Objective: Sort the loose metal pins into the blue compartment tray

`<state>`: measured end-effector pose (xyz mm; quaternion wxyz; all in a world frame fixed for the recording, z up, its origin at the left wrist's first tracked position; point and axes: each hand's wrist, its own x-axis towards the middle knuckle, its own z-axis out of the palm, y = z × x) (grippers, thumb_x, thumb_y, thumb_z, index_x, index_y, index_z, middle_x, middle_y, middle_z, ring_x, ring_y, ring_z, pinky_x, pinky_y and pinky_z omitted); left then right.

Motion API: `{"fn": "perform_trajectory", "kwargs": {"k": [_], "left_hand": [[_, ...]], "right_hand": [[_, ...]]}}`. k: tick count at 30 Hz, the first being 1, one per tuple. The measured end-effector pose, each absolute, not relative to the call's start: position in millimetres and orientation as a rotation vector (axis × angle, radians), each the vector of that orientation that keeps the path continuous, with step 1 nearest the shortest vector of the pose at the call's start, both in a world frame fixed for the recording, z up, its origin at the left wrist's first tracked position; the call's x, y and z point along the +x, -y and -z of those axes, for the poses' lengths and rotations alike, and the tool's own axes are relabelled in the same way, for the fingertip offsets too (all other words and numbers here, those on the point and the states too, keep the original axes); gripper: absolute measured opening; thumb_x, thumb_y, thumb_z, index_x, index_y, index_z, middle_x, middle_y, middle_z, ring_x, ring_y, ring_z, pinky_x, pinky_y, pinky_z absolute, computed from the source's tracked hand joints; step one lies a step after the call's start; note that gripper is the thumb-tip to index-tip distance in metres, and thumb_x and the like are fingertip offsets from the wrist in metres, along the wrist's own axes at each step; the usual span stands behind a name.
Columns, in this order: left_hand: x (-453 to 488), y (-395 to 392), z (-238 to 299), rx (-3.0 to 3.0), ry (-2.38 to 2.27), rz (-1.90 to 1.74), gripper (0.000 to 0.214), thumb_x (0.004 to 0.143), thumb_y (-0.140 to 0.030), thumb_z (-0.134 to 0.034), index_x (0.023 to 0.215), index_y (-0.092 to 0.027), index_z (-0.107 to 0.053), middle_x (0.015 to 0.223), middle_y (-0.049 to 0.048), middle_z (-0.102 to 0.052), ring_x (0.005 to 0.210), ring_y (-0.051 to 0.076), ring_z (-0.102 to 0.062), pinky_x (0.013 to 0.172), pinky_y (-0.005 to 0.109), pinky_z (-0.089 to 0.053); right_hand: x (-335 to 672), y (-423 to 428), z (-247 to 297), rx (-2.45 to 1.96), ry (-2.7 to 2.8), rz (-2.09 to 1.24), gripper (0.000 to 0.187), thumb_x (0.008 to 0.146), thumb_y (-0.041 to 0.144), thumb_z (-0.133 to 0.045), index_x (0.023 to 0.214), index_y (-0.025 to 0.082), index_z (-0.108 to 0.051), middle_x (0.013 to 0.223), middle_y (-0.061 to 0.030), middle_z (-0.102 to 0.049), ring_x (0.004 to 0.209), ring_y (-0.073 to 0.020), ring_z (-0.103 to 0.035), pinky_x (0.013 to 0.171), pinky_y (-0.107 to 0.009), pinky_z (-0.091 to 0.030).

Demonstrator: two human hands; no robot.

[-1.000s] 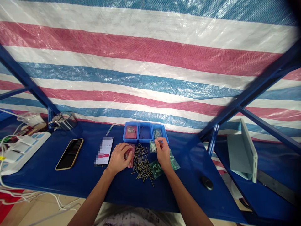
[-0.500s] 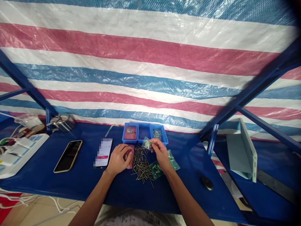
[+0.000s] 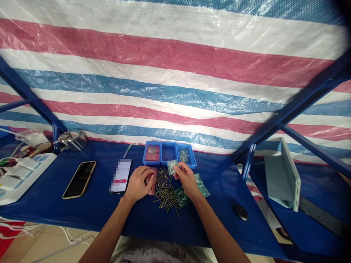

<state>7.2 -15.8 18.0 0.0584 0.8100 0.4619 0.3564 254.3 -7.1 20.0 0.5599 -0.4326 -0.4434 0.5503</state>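
Note:
My right hand pinches a small clear plastic bag with pale pieces in it, held just in front of the blue bins. Fingers curled, my left hand grips a pink plastic bag on the table; part of that bag is hidden under the hand. Between both hands lies a loose pile of thin, brass-coloured metal rods, whose exact kind I cannot make out. Green-tinted plastic bags lie beside and partly beneath my right wrist.
Behind the pile stand three joined blue bins, the outer two holding bags, the middle one a few rods. To the left are a lit phone, a dark phone, a pen, a metal pot and a power strip. A black mouse-like object lies right.
My right hand has turned the small clear bag slightly, so it hangs more upright. My left hand stays on the pink bag. The camera view has shifted a little.

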Motion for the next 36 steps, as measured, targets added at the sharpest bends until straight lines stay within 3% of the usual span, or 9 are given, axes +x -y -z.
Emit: {"fn": "perform_trajectory", "kwargs": {"k": [4,7,10,14,20,30,36], "left_hand": [[7,16,-19,2.462,-1.397,-1.072,0.016,0.101,-0.025,-0.055,0.109,-0.025,-0.068,0.108,0.0079,-0.070,0.101,0.027,-0.065,0.091,0.045,-0.052],[7,16,-19,2.467,-1.400,-1.068,0.016,0.101,-0.026,-0.055,0.109,-0.025,-0.069,0.108,0.0078,-0.070,0.100,0.027,-0.065,0.091,0.045,-0.053],[7,15,-17,2.467,-1.406,-1.069,0.016,0.101,-0.027,-0.055,0.109,-0.025,-0.069,0.108,0.0081,-0.070,0.100,0.027,-0.065,0.091,0.045,-0.053],[7,15,-17,2.468,-1.404,-1.064,0.016,0.101,-0.026,-0.055,0.109,-0.025,-0.069,0.108,0.0081,-0.070,0.100,0.027,-0.065,0.091,0.045,-0.053],[6,15,-16,2.467,-1.404,-1.073,0.017,0.102,-0.027,-0.054,0.110,-0.025,-0.069,0.108,0.0083,-0.070,0.102,0.027,-0.065,0.092,0.045,-0.053],[7,16,-16,2.466,-1.397,-1.066,0.016,0.102,-0.027,-0.055,0.110,-0.026,-0.069,0.109,0.0081,-0.070,0.102,0.028,-0.065,0.092,0.046,-0.053],[6,15,-16,2.462,-1.398,-1.055,0.017,0.102,-0.026,-0.055,0.109,-0.025,-0.070,0.110,0.0079,-0.070,0.104,0.027,-0.064,0.093,0.045,-0.052]], "right_hand": [[253,7,-22,-0.976,0.901,-1.381,0.038,0.080,0.049,-0.085,0.095,0.026,-0.059,0.075,0.0054,-0.056,0.055,-0.0119,-0.052,0.052,-0.026,-0.040],[253,7,-26,-0.995,0.908,-1.383,0.042,0.080,0.050,-0.084,0.109,0.025,-0.065,0.086,0.0011,-0.062,0.057,-0.0118,-0.051,0.052,-0.027,-0.041],[254,7,-29,-0.998,0.933,-1.350,0.038,0.081,0.051,-0.082,0.101,0.022,-0.068,0.086,-0.0020,-0.065,0.066,-0.0159,-0.057,0.059,-0.029,-0.046],[254,6,-26,-0.961,0.892,-1.323,0.037,0.074,0.045,-0.087,0.094,0.025,-0.063,0.081,0.0006,-0.066,0.072,-0.0175,-0.059,0.068,-0.031,-0.050],[251,7,-22,-0.952,0.868,-1.387,0.037,0.076,0.042,-0.088,0.095,0.025,-0.061,0.077,0.0033,-0.058,0.060,-0.0114,-0.044,0.052,-0.023,-0.034],[251,10,-32,-0.932,0.913,-1.459,0.032,0.085,0.049,-0.080,0.093,0.020,-0.069,0.074,0.0029,-0.050,0.056,-0.0090,-0.033,0.048,-0.023,-0.026],[253,8,-29,-0.958,0.850,-1.423,0.038,0.084,0.055,-0.081,0.087,0.021,-0.062,0.062,0.0082,-0.037,0.048,-0.0061,-0.022,0.044,-0.023,-0.016]]}}
